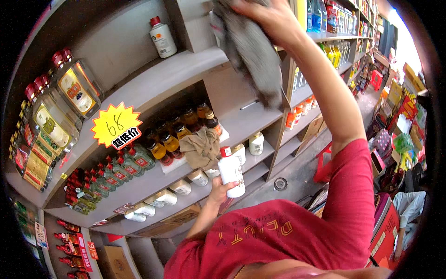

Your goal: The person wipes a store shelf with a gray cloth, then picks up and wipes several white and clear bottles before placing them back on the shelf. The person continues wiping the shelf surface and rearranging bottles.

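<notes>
My left hand is closed round a white bottle with a red cap, held upright in front of the shelves. Raised high at the top, my right hand grips a grey cloth, which hangs down blurred by motion along a shelf divider. A crumpled brown cloth lies on the middle shelf, beside bottles of amber liquid and just behind the held bottle. Another white bottle with a red cap stands alone on the upper shelf.
Large clear bottles and a yellow starburst price tag are at left. Small green-tinted bottles line the middle shelf; white bottles stand lower. Boxes and bags crowd the right, with a red stool on the floor.
</notes>
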Demonstrator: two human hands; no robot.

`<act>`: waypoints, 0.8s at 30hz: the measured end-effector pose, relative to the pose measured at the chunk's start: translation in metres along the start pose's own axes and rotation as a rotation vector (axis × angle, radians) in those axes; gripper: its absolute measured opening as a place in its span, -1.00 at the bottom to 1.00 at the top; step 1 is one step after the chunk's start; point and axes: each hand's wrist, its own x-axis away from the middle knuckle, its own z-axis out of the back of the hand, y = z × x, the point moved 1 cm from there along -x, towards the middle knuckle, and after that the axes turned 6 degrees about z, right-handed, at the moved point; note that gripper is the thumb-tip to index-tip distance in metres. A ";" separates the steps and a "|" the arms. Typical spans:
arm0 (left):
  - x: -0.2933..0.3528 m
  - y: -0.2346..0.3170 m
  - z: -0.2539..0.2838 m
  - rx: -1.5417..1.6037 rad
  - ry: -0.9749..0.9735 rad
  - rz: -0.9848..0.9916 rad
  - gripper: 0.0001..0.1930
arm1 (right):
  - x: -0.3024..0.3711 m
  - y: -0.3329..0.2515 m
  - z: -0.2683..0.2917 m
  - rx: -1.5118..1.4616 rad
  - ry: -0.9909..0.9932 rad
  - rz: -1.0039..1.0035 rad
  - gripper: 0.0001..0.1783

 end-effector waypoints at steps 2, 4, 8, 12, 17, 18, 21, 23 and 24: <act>0.000 -0.002 0.002 0.010 -0.013 0.005 -0.56 | -0.043 -0.014 -0.020 0.066 -0.216 -0.076 -0.62; 0.003 0.000 0.006 -0.040 -0.017 0.039 -0.56 | -0.059 0.027 -0.053 0.523 -0.368 0.183 -0.31; 0.011 0.007 0.017 -0.048 -0.019 0.032 -0.54 | -0.024 0.079 -0.106 0.613 -0.885 -0.155 -0.01; 0.022 0.011 0.043 -0.109 -0.008 0.049 -0.47 | -0.021 0.104 -0.127 0.449 -0.820 -0.135 0.08; 0.020 0.031 0.058 -0.096 0.009 0.103 -0.49 | -0.042 0.049 -0.183 0.464 -0.990 -0.107 -0.12; 0.018 0.029 0.061 -0.080 0.003 0.110 -0.50 | -0.042 0.047 -0.194 0.399 -0.938 -0.007 -0.19; 0.006 0.033 0.066 -0.055 -0.055 0.128 -0.53 | -0.055 0.041 -0.221 0.182 -0.926 0.201 -0.30; 0.006 0.038 0.067 -0.078 -0.052 0.140 -0.53 | -0.063 0.050 -0.246 0.125 -0.926 0.281 -0.39; 0.004 0.036 0.071 -0.130 -0.064 0.122 -0.53 | -0.069 0.050 -0.256 0.178 -0.944 0.270 -0.40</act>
